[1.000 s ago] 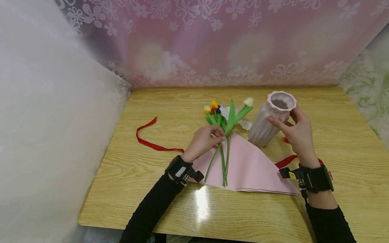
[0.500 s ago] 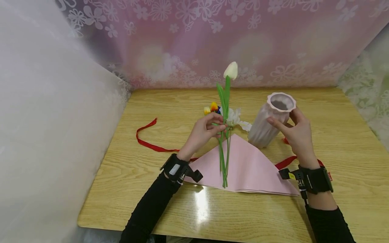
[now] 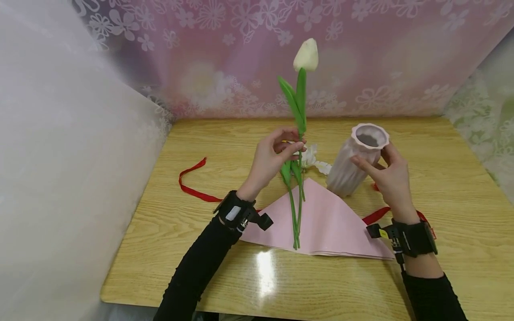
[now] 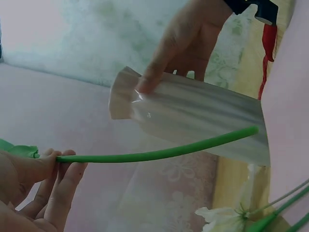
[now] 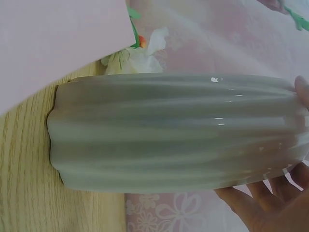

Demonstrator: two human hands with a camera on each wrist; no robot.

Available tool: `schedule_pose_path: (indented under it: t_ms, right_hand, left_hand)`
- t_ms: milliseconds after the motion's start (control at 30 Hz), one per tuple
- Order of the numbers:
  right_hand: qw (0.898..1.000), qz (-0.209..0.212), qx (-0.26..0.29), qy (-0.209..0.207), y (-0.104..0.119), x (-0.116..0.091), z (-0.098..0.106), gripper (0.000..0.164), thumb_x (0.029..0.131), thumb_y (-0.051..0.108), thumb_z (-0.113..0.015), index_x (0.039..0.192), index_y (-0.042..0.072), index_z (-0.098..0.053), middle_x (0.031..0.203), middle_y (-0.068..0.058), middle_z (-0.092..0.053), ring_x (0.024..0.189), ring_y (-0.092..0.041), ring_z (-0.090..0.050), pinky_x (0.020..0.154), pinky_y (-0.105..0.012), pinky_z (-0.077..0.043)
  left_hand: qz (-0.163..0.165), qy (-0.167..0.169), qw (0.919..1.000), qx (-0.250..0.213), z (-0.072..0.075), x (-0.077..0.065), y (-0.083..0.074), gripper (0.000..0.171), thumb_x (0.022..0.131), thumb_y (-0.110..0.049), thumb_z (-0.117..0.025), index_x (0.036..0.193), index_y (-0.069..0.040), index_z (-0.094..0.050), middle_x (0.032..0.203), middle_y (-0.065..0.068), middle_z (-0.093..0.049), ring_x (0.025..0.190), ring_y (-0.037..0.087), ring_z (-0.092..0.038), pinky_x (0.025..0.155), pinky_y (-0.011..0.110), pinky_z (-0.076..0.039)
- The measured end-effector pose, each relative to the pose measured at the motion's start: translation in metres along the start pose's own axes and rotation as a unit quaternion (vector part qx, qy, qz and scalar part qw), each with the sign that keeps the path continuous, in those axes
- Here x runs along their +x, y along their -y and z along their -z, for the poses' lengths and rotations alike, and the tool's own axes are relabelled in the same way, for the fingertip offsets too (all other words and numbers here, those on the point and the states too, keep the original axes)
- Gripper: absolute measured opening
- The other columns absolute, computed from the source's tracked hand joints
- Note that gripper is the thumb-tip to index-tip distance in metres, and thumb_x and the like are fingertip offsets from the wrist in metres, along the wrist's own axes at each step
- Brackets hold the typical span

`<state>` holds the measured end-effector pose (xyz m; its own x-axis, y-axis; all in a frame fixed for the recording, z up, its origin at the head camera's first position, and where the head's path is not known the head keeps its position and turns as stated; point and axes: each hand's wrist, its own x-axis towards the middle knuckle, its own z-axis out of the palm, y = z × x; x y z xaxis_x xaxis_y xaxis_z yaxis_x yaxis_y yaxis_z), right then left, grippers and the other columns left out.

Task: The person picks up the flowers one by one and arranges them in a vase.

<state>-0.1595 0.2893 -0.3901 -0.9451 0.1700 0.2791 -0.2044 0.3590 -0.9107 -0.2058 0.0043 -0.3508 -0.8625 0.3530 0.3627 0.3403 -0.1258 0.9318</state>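
My left hand [image 3: 277, 154] pinches the green stem of a white tulip [image 3: 306, 55] between thumb and fingers. The tulip stands upright above the table, its bloom at the top and the cut end of its stem [image 4: 203, 145] hanging free in the left wrist view. On the right, my right hand [image 3: 387, 178] grips a pale ribbed vase [image 3: 349, 167] near its scalloped rim; the vase leans slightly to the right. Below the left hand, other flower stems [image 3: 294, 218] lie over folded pink paper [image 3: 333, 223]. A white flower [image 3: 309, 157] lies behind the paper, partly covered by the left hand.
A red ribbon [image 3: 196, 192] curls on the wooden table [image 3: 160, 249] at left, and another red ribbon piece [image 3: 375, 216] shows right of the paper. A pink floral curtain [image 3: 249, 58] hangs behind the table, a white sheet [image 3: 60, 156] at left.
My left hand has raised the white tulip out from among the other flowers, turning it upright and lifting it higher. My right hand and the vase stay nearly in place.
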Motion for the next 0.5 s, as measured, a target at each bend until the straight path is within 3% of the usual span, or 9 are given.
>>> schedule_pose_path:
  t_ms: [300, 500]
  right_hand:
    - [1.0, 0.01, -0.004, -0.015, 0.001, -0.002, -0.004, 0.066, 0.089, 0.009, -0.079, 0.148, 0.021, -0.051, 0.138, -0.001, -0.056, 0.116, -0.014, -0.052, 0.087, -0.01, -0.05]
    - [1.0, 0.023, 0.004, -0.02, 0.002, -0.002, -0.007, 0.064, 0.089, 0.009, -0.078, 0.147, 0.019, -0.053, 0.135, 0.0, -0.057, 0.115, -0.014, -0.053, 0.088, -0.011, -0.05]
  left_hand:
    - [-0.122, -0.039, 0.9917, -0.011, -0.009, 0.032, -0.035, 0.026, 0.095, 0.004, -0.066, 0.12, 0.009, -0.061, 0.106, 0.025, -0.069, 0.091, 0.024, -0.072, 0.079, 0.039, -0.061]
    - [-0.173, -0.041, 0.9835, -0.033, -0.024, 0.06, -0.065, 0.025, 0.094, 0.004, -0.067, 0.118, 0.008, -0.06, 0.107, 0.026, -0.068, 0.089, 0.021, -0.072, 0.081, 0.038, -0.061]
